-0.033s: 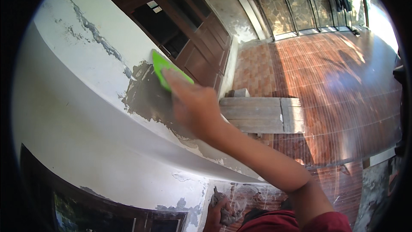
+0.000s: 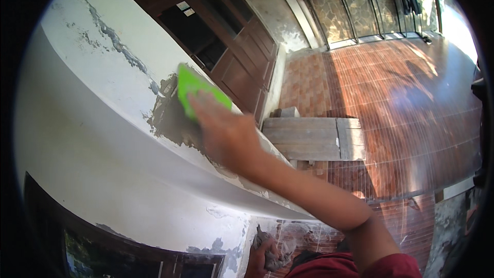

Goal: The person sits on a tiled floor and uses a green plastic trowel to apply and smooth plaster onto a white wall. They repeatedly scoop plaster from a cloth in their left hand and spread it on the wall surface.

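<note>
My right hand is closed on a bright green flat scraper, slightly blurred by motion. The scraper's face lies against a patch of wet-looking grey plaster on a white wall, close to the wall's edge by the door. Low in the picture, my left hand is wrapped round a grey, lumpy, smeared thing with a narrow pointed tip. Its kind is hard to make out. Further up the wall runs a rough grey crack.
Beyond the wall edge is a brown panelled door. A low wooden bench stands on the reddish tiled floor. At the back, a black metal frame leans with dark cloth over it. Dark window frames border the wall at lower left.
My right hand and the green scraper have shifted slightly left and down over the grey patch. My left hand stays in place.
</note>
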`<state>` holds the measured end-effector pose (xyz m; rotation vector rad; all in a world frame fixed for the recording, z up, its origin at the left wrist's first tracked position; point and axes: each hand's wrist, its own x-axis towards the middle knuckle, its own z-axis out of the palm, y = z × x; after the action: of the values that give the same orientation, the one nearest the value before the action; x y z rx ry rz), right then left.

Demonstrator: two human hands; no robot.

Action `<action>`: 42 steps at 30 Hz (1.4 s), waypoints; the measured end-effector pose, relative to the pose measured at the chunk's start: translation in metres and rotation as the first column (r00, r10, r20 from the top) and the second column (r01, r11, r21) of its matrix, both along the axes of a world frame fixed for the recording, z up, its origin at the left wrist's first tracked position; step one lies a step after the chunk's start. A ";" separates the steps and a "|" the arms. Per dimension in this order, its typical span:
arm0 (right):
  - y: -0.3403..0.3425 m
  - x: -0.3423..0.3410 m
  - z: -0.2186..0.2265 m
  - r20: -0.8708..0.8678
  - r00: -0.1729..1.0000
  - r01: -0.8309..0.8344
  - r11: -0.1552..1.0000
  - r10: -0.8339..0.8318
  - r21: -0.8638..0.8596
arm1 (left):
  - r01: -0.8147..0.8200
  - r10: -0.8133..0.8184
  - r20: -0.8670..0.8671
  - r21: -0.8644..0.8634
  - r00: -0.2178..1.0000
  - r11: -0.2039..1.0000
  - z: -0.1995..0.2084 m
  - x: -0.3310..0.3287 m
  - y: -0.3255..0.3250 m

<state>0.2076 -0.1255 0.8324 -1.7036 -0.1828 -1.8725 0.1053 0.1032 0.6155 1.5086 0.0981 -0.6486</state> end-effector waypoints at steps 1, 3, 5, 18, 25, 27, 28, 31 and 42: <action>0.012 -0.006 -0.001 0.023 0.999 0.032 0.998 -0.030 -0.055 | -0.019 0.019 -0.040 -0.014 0.999 1.000 0.002 -0.002 0.000; 0.039 -0.033 -0.008 -0.062 0.995 -0.089 0.978 0.078 -0.188 | -0.013 0.013 -0.077 -0.004 0.997 1.000 0.004 -0.003 -0.001; 0.049 -0.065 -0.018 -0.056 0.978 -0.207 0.945 0.200 -0.255 | 0.036 -0.032 -0.065 0.050 0.997 0.998 0.006 -0.004 -0.001; 0.019 -0.012 0.005 0.019 1.000 -0.008 0.993 0.010 -0.117 | 0.010 -0.012 -0.071 -0.030 0.997 0.999 0.004 -0.006 0.002; 0.025 -0.068 -0.021 -0.018 0.976 -0.217 0.963 0.217 -0.160 | 0.084 -0.084 -0.051 -0.003 0.995 0.996 0.002 -0.006 -0.005; 0.003 -0.044 -0.012 -0.012 0.982 -0.186 0.982 0.186 0.000 | 0.074 -0.074 -0.031 0.022 0.997 0.997 0.000 -0.005 -0.005; -0.011 -0.026 -0.003 0.068 0.991 -0.112 0.994 0.111 0.011 | 0.072 -0.072 -0.027 -0.012 0.997 0.997 -0.001 -0.005 -0.005; -0.007 -0.001 0.007 0.097 0.995 -0.024 0.999 0.028 -0.040 | 0.070 -0.070 -0.001 0.009 0.998 0.998 -0.005 -0.008 -0.002; 0.019 -0.068 -0.037 -0.001 0.991 -0.131 0.984 0.132 -0.121 | 0.080 -0.082 -0.029 -0.058 0.996 0.995 -0.014 -0.009 -0.003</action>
<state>0.1401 -0.1067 0.7959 -1.7198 -0.4094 -1.8019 0.0966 0.1005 0.6019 1.4536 0.0417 -0.7345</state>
